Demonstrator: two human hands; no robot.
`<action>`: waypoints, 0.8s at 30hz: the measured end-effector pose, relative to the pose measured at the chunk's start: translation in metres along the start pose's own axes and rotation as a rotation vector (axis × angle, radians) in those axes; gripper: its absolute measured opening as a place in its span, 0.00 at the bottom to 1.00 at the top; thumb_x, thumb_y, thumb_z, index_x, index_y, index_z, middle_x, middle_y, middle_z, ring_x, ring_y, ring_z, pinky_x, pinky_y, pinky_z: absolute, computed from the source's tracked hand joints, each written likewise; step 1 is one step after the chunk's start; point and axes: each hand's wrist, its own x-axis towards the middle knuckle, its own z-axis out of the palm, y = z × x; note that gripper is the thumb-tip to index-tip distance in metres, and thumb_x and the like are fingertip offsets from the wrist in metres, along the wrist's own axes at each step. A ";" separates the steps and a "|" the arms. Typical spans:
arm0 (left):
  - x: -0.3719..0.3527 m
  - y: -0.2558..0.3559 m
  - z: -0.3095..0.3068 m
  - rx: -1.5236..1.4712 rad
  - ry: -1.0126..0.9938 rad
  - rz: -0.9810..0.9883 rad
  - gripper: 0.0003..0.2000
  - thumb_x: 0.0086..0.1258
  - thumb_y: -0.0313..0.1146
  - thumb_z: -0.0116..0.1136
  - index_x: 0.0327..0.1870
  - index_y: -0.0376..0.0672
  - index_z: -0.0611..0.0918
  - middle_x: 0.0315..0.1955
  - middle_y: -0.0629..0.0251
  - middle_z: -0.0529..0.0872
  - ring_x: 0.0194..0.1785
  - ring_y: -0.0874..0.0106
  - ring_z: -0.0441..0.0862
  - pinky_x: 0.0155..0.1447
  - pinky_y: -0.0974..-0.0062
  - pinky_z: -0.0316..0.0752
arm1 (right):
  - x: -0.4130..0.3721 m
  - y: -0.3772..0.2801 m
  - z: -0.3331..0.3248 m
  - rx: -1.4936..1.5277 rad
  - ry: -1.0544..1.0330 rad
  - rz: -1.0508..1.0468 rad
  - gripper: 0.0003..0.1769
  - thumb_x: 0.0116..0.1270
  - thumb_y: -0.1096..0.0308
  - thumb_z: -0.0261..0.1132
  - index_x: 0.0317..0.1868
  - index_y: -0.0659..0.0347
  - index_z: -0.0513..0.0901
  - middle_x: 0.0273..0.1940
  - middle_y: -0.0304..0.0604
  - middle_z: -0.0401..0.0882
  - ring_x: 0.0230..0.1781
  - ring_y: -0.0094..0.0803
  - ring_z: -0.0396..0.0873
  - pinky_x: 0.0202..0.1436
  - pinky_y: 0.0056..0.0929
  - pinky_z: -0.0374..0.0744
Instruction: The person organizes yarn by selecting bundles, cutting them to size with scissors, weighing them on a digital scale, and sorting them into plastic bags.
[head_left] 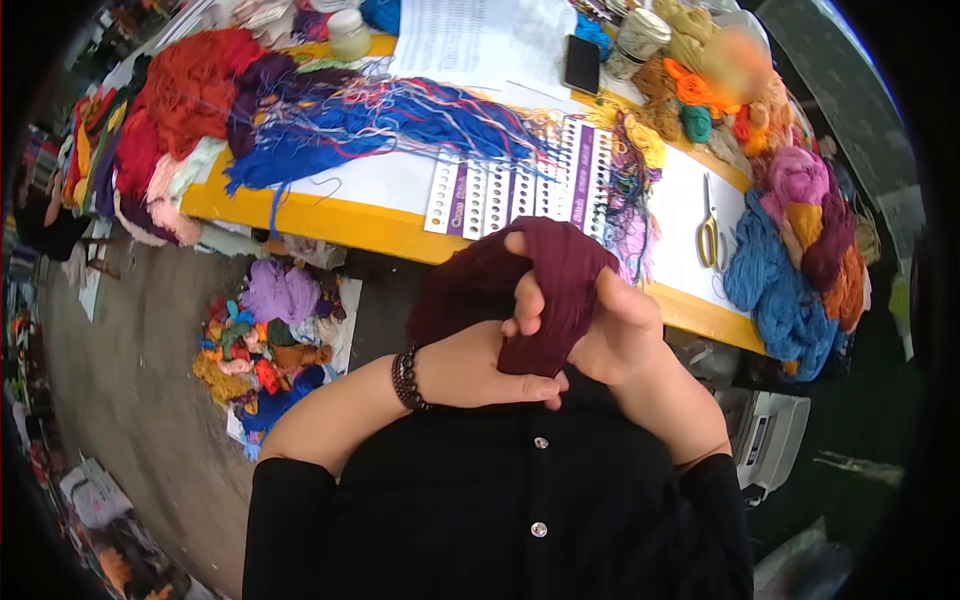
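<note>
A dark maroon skein of thread [562,285] is held in front of my chest, with a looser loop of it hanging to the left. My left hand [470,362], with a dark beaded bracelet at its wrist, closes on the skein's lower end, thumb pointing right. Around the middle of the bundle, my right hand [622,335] is wrapped, with fingertips showing on its left side. Some fingers of both hands are hidden behind the thread. Just beyond the skein, cards with punched holes [520,195] lie on the yellow-edged table [360,232].
Blue thread with mixed strands [380,125] spreads over the table. Scissors [709,225] and a phone [582,64] lie on it. Coloured skeins [790,290] hang over the right edge. Red skeins [195,90] are heaped at left. More bundles [280,290] sit low on the left.
</note>
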 end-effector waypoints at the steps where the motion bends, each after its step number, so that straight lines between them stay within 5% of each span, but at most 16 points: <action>1: 0.000 0.004 -0.001 0.010 -0.044 0.030 0.11 0.67 0.34 0.62 0.44 0.37 0.81 0.36 0.64 0.86 0.43 0.74 0.83 0.51 0.76 0.76 | -0.007 -0.002 -0.005 0.046 0.036 -0.025 0.37 0.69 0.51 0.58 0.68 0.69 0.61 0.47 0.48 0.77 0.50 0.38 0.78 0.55 0.38 0.76; 2: 0.000 0.010 -0.001 0.020 -0.094 0.055 0.10 0.67 0.33 0.61 0.44 0.36 0.81 0.35 0.63 0.86 0.41 0.74 0.83 0.51 0.76 0.76 | -0.017 -0.004 -0.002 0.085 0.146 -0.016 0.35 0.70 0.52 0.57 0.67 0.70 0.63 0.49 0.49 0.78 0.54 0.41 0.77 0.55 0.38 0.76; 6: 0.016 0.042 0.001 -0.070 0.027 0.049 0.09 0.63 0.24 0.60 0.43 0.33 0.80 0.34 0.61 0.85 0.37 0.73 0.84 0.40 0.81 0.76 | -0.037 0.000 -0.003 -0.017 0.391 -0.086 0.27 0.72 0.49 0.53 0.54 0.68 0.73 0.42 0.49 0.80 0.42 0.38 0.79 0.48 0.35 0.77; 7: 0.030 0.044 -0.008 0.048 -0.066 0.110 0.10 0.66 0.27 0.56 0.44 0.33 0.80 0.33 0.61 0.84 0.35 0.75 0.82 0.39 0.80 0.75 | -0.039 0.003 -0.006 -0.025 0.385 -0.112 0.26 0.73 0.48 0.53 0.50 0.67 0.76 0.40 0.48 0.80 0.39 0.36 0.79 0.47 0.34 0.77; 8: 0.039 0.046 -0.006 0.055 0.059 0.093 0.12 0.69 0.33 0.52 0.44 0.33 0.80 0.31 0.62 0.84 0.33 0.76 0.81 0.40 0.78 0.75 | -0.042 0.003 -0.012 -0.127 0.381 -0.134 0.27 0.73 0.46 0.52 0.45 0.66 0.79 0.37 0.46 0.80 0.36 0.33 0.79 0.46 0.32 0.76; 9: 0.051 0.042 -0.009 -0.106 0.234 0.083 0.09 0.71 0.33 0.51 0.38 0.37 0.79 0.27 0.67 0.81 0.32 0.77 0.79 0.42 0.76 0.74 | -0.051 -0.002 -0.023 -0.496 0.332 -0.177 0.25 0.70 0.48 0.58 0.50 0.64 0.76 0.43 0.45 0.80 0.44 0.29 0.77 0.49 0.31 0.75; 10: 0.066 0.039 -0.018 -0.204 0.276 0.088 0.08 0.72 0.33 0.50 0.36 0.39 0.77 0.25 0.69 0.77 0.30 0.78 0.75 0.42 0.77 0.73 | -0.056 -0.014 -0.012 -0.768 0.325 0.062 0.37 0.65 0.51 0.65 0.64 0.69 0.63 0.53 0.48 0.76 0.53 0.33 0.75 0.55 0.33 0.73; 12: 0.089 0.037 -0.046 -0.426 0.252 0.122 0.08 0.74 0.34 0.48 0.32 0.44 0.74 0.21 0.74 0.69 0.27 0.80 0.68 0.42 0.79 0.70 | -0.071 0.038 -0.046 -1.557 0.391 -0.027 0.50 0.56 0.49 0.70 0.70 0.68 0.56 0.62 0.60 0.67 0.61 0.48 0.70 0.61 0.40 0.72; 13: 0.096 0.038 -0.054 -0.483 0.238 0.132 0.09 0.75 0.34 0.48 0.31 0.47 0.73 0.19 0.77 0.65 0.25 0.82 0.65 0.42 0.79 0.69 | -0.080 0.044 -0.040 -1.591 0.474 0.265 0.49 0.56 0.51 0.69 0.71 0.66 0.55 0.66 0.60 0.62 0.64 0.52 0.66 0.64 0.41 0.70; 16: 0.099 0.030 -0.044 -0.355 0.277 0.089 0.12 0.76 0.38 0.47 0.28 0.49 0.70 0.18 0.78 0.61 0.24 0.82 0.61 0.43 0.78 0.68 | -0.102 0.070 -0.090 -1.409 0.873 0.410 0.36 0.60 0.52 0.66 0.64 0.64 0.69 0.51 0.58 0.78 0.54 0.51 0.76 0.56 0.43 0.75; 18: 0.095 0.005 -0.036 -0.221 0.142 0.006 0.12 0.76 0.38 0.46 0.29 0.46 0.71 0.19 0.75 0.63 0.25 0.78 0.63 0.44 0.73 0.69 | -0.122 0.075 -0.124 -1.266 0.843 0.332 0.23 0.63 0.52 0.63 0.47 0.65 0.82 0.35 0.51 0.84 0.40 0.43 0.84 0.44 0.39 0.80; 19: 0.091 -0.004 -0.021 -0.152 0.114 -0.023 0.11 0.77 0.38 0.45 0.34 0.43 0.74 0.21 0.73 0.66 0.27 0.76 0.66 0.47 0.70 0.70 | -0.140 0.055 -0.086 -0.865 0.914 0.393 0.20 0.66 0.54 0.62 0.33 0.65 0.85 0.27 0.45 0.84 0.28 0.31 0.84 0.32 0.30 0.80; 21: 0.085 -0.020 0.001 -0.116 0.013 0.002 0.09 0.76 0.34 0.46 0.39 0.38 0.75 0.23 0.67 0.73 0.31 0.71 0.76 0.50 0.64 0.75 | -0.162 0.066 -0.083 -0.919 0.932 0.136 0.17 0.67 0.59 0.63 0.29 0.66 0.84 0.24 0.40 0.84 0.18 0.25 0.79 0.25 0.26 0.77; 24: 0.086 -0.021 0.029 -0.164 -0.049 -0.052 0.10 0.77 0.36 0.44 0.43 0.39 0.75 0.25 0.65 0.77 0.34 0.68 0.78 0.54 0.62 0.75 | -0.203 0.067 -0.067 -0.987 0.731 -0.036 0.18 0.65 0.56 0.65 0.30 0.65 0.85 0.24 0.38 0.83 0.21 0.21 0.80 0.29 0.24 0.78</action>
